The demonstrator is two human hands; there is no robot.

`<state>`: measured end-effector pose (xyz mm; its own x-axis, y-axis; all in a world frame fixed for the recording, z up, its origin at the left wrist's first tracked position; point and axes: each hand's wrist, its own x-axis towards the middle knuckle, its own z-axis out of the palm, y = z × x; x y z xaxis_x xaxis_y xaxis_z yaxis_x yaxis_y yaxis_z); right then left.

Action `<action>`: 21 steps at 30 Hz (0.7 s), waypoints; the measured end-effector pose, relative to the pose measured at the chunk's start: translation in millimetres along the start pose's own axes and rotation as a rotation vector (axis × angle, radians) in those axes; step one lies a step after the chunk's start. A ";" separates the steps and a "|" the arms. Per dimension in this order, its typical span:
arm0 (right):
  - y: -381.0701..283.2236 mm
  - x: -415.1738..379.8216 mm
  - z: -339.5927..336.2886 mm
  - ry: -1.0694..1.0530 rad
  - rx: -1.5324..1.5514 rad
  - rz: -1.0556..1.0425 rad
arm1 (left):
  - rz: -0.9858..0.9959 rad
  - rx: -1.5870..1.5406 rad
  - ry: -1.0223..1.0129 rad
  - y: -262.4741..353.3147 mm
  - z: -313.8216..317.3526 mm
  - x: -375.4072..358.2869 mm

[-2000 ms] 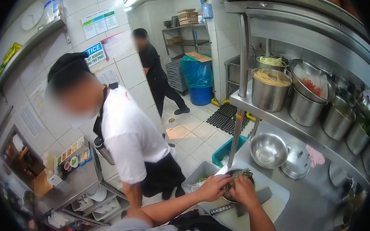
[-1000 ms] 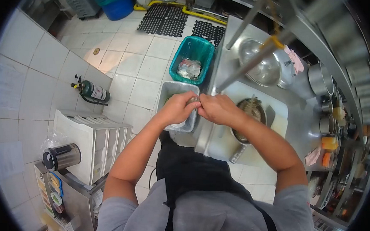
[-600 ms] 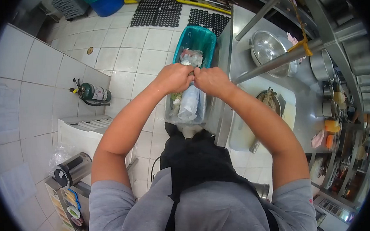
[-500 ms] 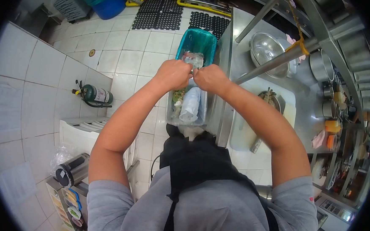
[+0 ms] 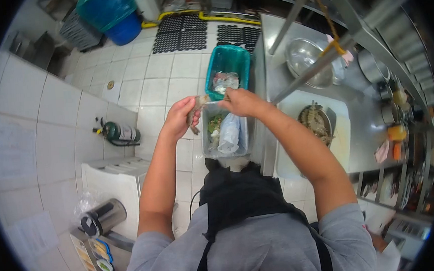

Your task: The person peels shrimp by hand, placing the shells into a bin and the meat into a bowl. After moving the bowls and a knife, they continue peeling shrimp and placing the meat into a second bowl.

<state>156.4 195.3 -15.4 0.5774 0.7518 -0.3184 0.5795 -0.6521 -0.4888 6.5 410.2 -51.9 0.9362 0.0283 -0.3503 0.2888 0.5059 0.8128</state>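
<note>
My left hand [image 5: 178,119] is closed around a greyish-brown shrimp [image 5: 195,115], whose one end points toward my right hand and the other hangs below the fingers. My right hand [image 5: 242,102] has its fingertips pinched together above the near rim of a bin with a teal liner [image 5: 227,52]; what they hold, if anything, I cannot make out. Inside that bin lies crumpled clear plastic [image 5: 231,80]. Nearer to me stands a clear plastic tub [image 5: 209,153], with a whitish plastic bundle [image 5: 230,133] and green scraps [image 5: 215,123] in it.
On the steel counter [image 5: 283,39] to the right, a metal bowl of shrimp [image 5: 314,122] sits on a white cutting board [image 5: 345,152]. Beyond it is a colander-like steel bowl [image 5: 301,53]. A shelf post [image 5: 312,72] crosses above the counter. A fire extinguisher [image 5: 120,132] is at the left wall.
My hands were together over the bin and are now apart. The left has moved left, bringing the shrimp into sight. The whole view has shifted slightly.
</note>
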 end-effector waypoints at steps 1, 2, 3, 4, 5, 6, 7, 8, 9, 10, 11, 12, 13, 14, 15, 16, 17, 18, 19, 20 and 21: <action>6.9 -0.4 8.4 0.017 0.016 -0.030 | 0.038 -0.048 -0.025 -5.9 2.8 -0.2; 17.0 -5.3 13.4 0.051 0.023 -0.032 | 0.034 -0.001 0.056 -10.2 7.5 -2.7; 14.5 -23.6 2.4 0.090 0.039 -0.023 | 0.034 0.041 0.122 -15.4 12.7 -4.3; 21.3 -36.3 -1.4 0.070 0.075 -0.055 | 0.029 0.063 0.111 -19.6 18.3 -7.4; 20.2 -62.1 -13.7 0.086 0.119 -0.114 | 0.024 0.083 0.115 -25.4 23.0 -9.6; 20.8 -92.6 -29.4 0.103 0.207 -0.136 | 0.009 0.080 0.064 -33.7 28.2 -9.0; 21.9 -119.7 -40.6 0.115 0.301 -0.172 | -0.003 0.141 0.050 -41.2 31.0 -11.1; 30.3 -144.0 -46.3 0.227 0.329 -0.161 | -0.010 0.207 0.051 -44.4 35.7 -10.7; 39.8 -168.3 -48.3 0.330 0.365 -0.156 | -0.024 0.212 0.045 -48.0 44.0 -12.0; 53.4 -191.1 -54.4 0.432 0.344 -0.060 | -0.022 0.286 0.015 -51.3 59.4 -11.3; 70.1 -212.4 -61.7 0.536 0.323 0.033 | -0.016 0.365 -0.014 -52.5 76.6 -9.7; 92.3 -229.9 -65.0 0.586 0.331 0.136 | -0.012 0.386 -0.070 -51.6 95.3 -6.3; 113.9 -243.9 -66.9 0.635 0.338 0.237 | -0.011 0.402 -0.071 -52.6 114.3 -0.5; 128.9 -257.2 -69.4 0.648 0.348 0.233 | 0.019 0.439 -0.143 -54.1 134.3 6.8; 141.8 -269.2 -71.4 0.573 0.194 0.322 | 0.049 0.478 -0.216 -55.1 154.8 14.3; 151.2 -276.6 -69.8 0.497 0.044 0.411 | 0.052 0.500 -0.220 -55.6 175.8 21.2; 162.2 -277.8 -59.3 0.516 0.060 0.409 | 0.135 0.614 -0.266 -55.8 196.6 28.6; 174.9 -277.3 -44.4 0.512 -0.013 0.350 | 0.220 0.727 -0.316 -56.2 218.2 35.5; 178.1 -279.6 -39.2 0.509 -0.088 0.294 | 0.226 0.749 -0.327 -54.1 242.9 40.8; 181.6 -281.7 -34.7 0.532 -0.077 0.297 | 0.383 0.829 -0.342 -52.3 267.5 44.9; 176.5 -281.1 -34.9 0.478 -0.116 0.329 | 0.540 0.904 -0.358 -53.5 288.9 46.9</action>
<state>116.4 -134.6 16.2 0.9171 0.3979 -0.0235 0.3693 -0.8704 -0.3257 92.8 135.4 22.6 0.9446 -0.2688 0.1884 -0.2714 -0.3163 0.9090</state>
